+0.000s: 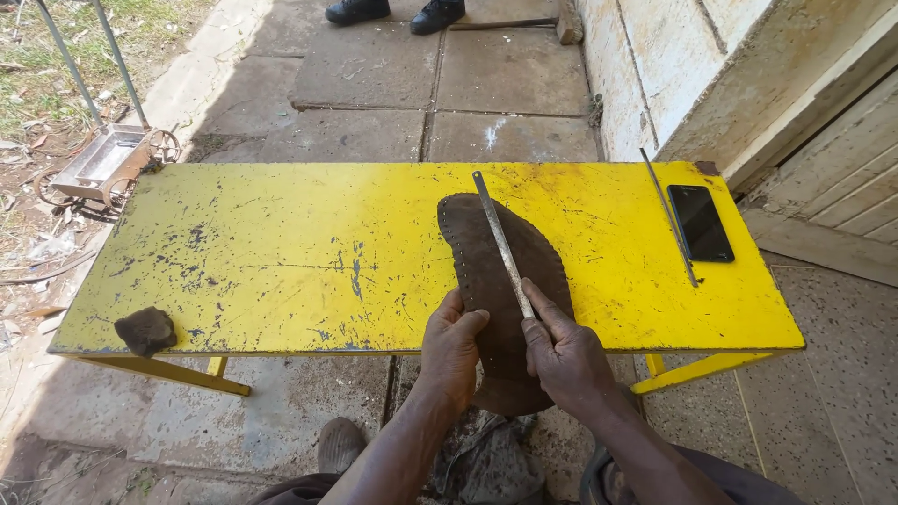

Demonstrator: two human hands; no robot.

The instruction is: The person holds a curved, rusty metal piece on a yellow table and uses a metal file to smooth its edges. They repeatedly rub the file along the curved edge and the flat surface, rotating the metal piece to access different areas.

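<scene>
A dark brown, sole-shaped piece of leather (486, 257) with stitch holes along its edge lies on the yellow table (281, 252) and hangs over the near edge. My left hand (451, 351) grips the leather's near left edge. My right hand (561, 351) holds the near end of a long thin metal blade (500, 241) that lies lengthwise on the leather, pointing away from me.
A black phone (701, 223) and a thin metal rod (668, 215) lie at the table's right end. A dark brown lump (146, 330) sits on the near left corner. Beyond the table are paving slabs, another person's black shoes (393, 13), and a metal tray (101, 161) at left.
</scene>
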